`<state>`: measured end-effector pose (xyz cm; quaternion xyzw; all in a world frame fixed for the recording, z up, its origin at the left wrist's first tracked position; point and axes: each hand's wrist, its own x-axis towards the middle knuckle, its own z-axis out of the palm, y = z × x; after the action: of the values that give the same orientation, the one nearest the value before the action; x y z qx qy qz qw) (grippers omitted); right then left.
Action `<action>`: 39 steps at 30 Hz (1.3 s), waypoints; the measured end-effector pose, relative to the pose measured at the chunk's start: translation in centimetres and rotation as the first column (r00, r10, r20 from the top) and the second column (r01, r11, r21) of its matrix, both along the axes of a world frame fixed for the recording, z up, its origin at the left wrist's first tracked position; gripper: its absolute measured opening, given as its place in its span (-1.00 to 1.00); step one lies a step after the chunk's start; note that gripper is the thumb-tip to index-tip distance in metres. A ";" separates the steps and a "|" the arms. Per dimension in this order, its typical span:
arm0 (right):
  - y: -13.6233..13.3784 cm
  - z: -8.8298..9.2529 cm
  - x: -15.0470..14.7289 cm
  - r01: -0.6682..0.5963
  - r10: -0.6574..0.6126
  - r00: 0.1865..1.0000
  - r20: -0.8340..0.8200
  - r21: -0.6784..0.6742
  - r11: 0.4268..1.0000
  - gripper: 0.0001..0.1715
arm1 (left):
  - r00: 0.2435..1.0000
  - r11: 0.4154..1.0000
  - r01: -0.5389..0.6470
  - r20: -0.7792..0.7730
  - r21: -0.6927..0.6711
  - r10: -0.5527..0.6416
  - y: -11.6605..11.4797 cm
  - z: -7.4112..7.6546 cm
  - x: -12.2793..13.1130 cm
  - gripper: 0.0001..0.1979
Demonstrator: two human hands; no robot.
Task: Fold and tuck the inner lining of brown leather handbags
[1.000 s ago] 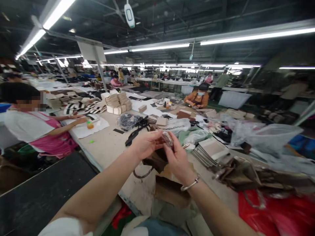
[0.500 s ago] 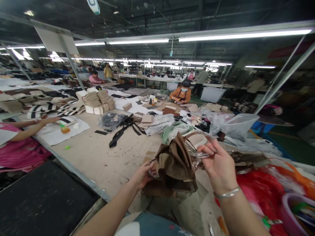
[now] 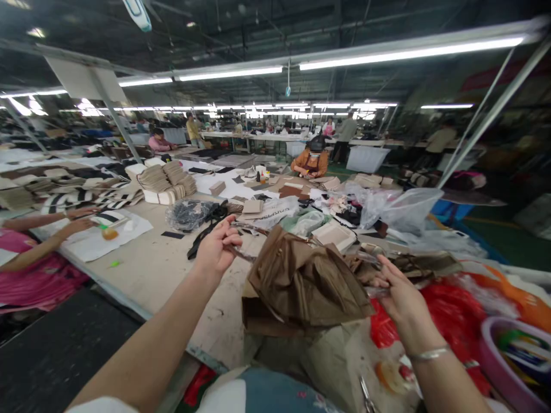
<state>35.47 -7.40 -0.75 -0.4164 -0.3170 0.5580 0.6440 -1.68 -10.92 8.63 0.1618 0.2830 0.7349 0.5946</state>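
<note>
While the worktop (image 3: 159, 275) is cluttered toward its far side, the brown bag (image 3: 301, 281) sits over the near part, between left hand (image 3: 217, 249) and right hand (image 3: 402, 304). Change over the last half second: left hand up and out, bag turned and spread, so it looks pulled from both ends. Left hand curled closed, pinching the left strap (image 3: 241, 254). Right hand half-curled, fingertips on the right strap (image 3: 364, 257); grip partly hidden, seems to hold. Metal tool (image 3: 365, 396) lies below, untouched.
</note>
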 end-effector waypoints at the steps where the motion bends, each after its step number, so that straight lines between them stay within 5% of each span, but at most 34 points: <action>1: 0.0 0.3 0.0 -0.029 0.029 0.999 -0.043 0.005 1.000 -0.45 | 0.999 1.000 0.025 -0.028 -0.008 -0.025 0.1 0.0 -0.1 -0.82; 4: -0.4 1.2 -1.3 -0.145 0.148 0.986 -0.081 0.032 0.989 -0.20 | 0.970 0.984 0.144 -0.183 -0.107 -0.162 0.2 -0.4 0.1 -0.90; 6: -0.8 1.5 -2.7 -0.188 0.190 0.981 -0.035 0.067 0.980 -0.07 | 0.935 0.988 0.123 -0.322 -0.092 -0.146 0.3 -0.5 0.5 -0.83; 12: -3.6 0.6 -5.1 -0.182 0.043 0.893 0.448 0.273 0.945 -0.43 | 0.783 0.993 0.024 -0.620 0.112 0.051 -0.1 -0.8 -1.7 -0.45; 15: -5.8 -1.5 -6.3 -0.460 0.165 0.698 0.697 0.259 0.849 -0.61 | 0.649 0.999 -0.013 -0.760 0.036 0.036 -0.8 -3.6 -4.1 -0.45; 19: -9.1 -4.3 -10.0 -0.776 0.388 0.329 0.861 0.013 0.630 -0.64 | 0.493 0.973 -0.010 -0.847 -0.232 -0.197 -1.1 -9.7 -6.2 -0.59; 23: -10.6 -4.2 -13.6 -0.805 0.465 0.254 0.848 -0.081 0.588 -0.54 | 0.439 0.948 0.075 -0.843 -0.310 -0.310 -0.2 -12.8 -6.0 -0.49; 26: -10.7 -3.1 -15.0 -0.792 0.519 0.221 0.826 -0.159 0.590 -0.48 | 0.359 0.958 0.128 -0.888 -0.257 -0.286 1.1 -12.8 -5.3 -0.38; 29: -10.6 -2.3 -16.1 -0.797 0.570 0.146 0.808 -0.246 0.552 -0.40 | 0.128 0.955 0.115 -0.950 -0.272 -0.286 2.4 -12.5 -4.6 -0.31; 33: -10.3 -1.3 -17.7 -0.814 0.611 0.053 0.790 -0.320 0.484 -0.38 | -0.105 0.944 0.154 -0.954 -0.293 -0.279 4.1 -12.6 -4.3 -0.58; 37: -9.8 1.5 -18.4 -0.808 0.636 0.010 0.772 -0.369 0.460 -0.41 | -0.108 0.923 0.195 -0.942 -0.333 -0.317 5.0 -11.7 -5.4 -0.83; 39: -9.3 3.1 -18.3 -0.788 0.600 0.018 0.800 -0.359 0.501 -0.46 | -0.091 0.913 0.239 -0.944 -0.331 -0.318 5.0 -11.0 -6.1 -0.86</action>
<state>17.20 -16.68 2.33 -0.3579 -0.8029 0.4726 0.0620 -7.78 -5.96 -2.42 0.6722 0.5993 0.2494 0.3561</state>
